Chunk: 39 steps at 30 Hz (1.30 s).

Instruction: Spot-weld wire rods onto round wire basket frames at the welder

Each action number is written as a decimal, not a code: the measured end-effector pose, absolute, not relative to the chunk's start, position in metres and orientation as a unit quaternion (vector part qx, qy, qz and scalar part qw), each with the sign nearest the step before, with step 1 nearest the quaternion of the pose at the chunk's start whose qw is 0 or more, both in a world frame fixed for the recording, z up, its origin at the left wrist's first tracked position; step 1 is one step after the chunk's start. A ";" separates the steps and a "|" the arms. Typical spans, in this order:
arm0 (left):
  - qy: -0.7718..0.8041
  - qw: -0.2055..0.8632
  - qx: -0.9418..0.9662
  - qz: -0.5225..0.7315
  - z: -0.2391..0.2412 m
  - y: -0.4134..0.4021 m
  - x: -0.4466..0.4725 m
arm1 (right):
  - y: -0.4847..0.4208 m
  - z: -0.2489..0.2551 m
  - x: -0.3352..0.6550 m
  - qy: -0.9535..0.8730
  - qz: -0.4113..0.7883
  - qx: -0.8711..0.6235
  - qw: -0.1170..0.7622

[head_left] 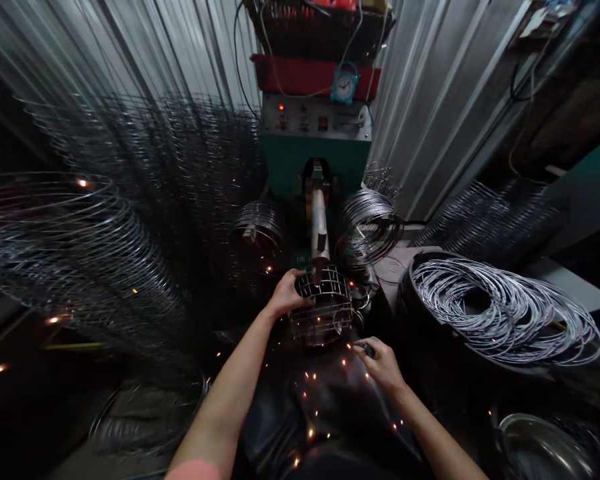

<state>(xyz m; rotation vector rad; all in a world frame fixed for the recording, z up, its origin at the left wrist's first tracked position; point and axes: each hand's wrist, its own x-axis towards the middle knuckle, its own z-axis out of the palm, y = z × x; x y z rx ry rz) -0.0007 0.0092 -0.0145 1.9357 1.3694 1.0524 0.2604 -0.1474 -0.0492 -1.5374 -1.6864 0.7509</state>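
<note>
The left grip (286, 293) is clenched on the upper left rim of a wire cage (325, 308). The cage sits over the tip of the metal arm (319, 230) that reaches out from the green machine (307, 163). It seems the person holds it from the side so that the fingers stay away from the arm's tip, where sparks (310, 432) fly out and fall toward the dark lap below.

The right grip (383, 363) is lower and to the right, apart from the cage but near its bottom edge. Its fingertips are closed on a small dark piece (367, 348); what it is, one cannot tell. So the cage lies directly in the left grip and up and to the left of the right one.

On the right, near this hand, a dark tub (415, 320) holds many loose wire rings (505, 313), probably kept there for easy reach. On the left stand tall stacks of wire frames (55, 240). Wire coils (370, 223) hang beside the arm, and a small clock (345, 85) is on the machine's top.
</note>
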 end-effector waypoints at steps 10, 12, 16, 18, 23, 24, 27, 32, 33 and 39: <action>0.496 0.208 0.777 0.329 -0.005 -0.015 -0.001 | -0.164 -0.046 0.264 -0.647 0.301 -0.607 0.350; 0.493 0.199 0.783 0.324 -0.007 -0.024 -0.001 | -0.165 -0.045 0.265 -0.647 0.300 -0.608 0.349; 0.499 0.196 0.785 0.312 -0.008 -0.038 -0.003 | -0.164 -0.047 0.266 -0.644 0.296 -0.610 0.355; 0.503 0.200 0.782 0.308 -0.008 -0.041 -0.004 | -0.162 -0.048 0.265 -0.648 0.293 -0.605 0.358; 0.529 0.208 0.763 0.310 -0.004 -0.029 -0.004 | -0.159 -0.047 0.261 -0.651 0.287 -0.601 0.363; 0.538 0.210 0.757 0.305 -0.002 -0.023 -0.003 | -0.159 -0.047 0.260 -0.651 0.287 -0.601 0.364; 0.552 0.211 0.750 0.298 0.003 -0.005 -0.001 | -0.158 -0.048 0.260 -0.648 0.288 -0.604 0.364; 0.548 0.204 0.750 0.309 0.008 0.020 -0.002 | -0.157 -0.053 0.262 -0.645 0.285 -0.610 0.361; 0.548 0.204 0.750 0.310 0.008 0.023 -0.003 | -0.157 -0.055 0.262 -0.645 0.285 -0.612 0.359; 0.539 0.205 0.758 0.304 0.005 0.029 -0.002 | -0.145 -0.054 0.267 -0.656 0.276 -0.608 0.352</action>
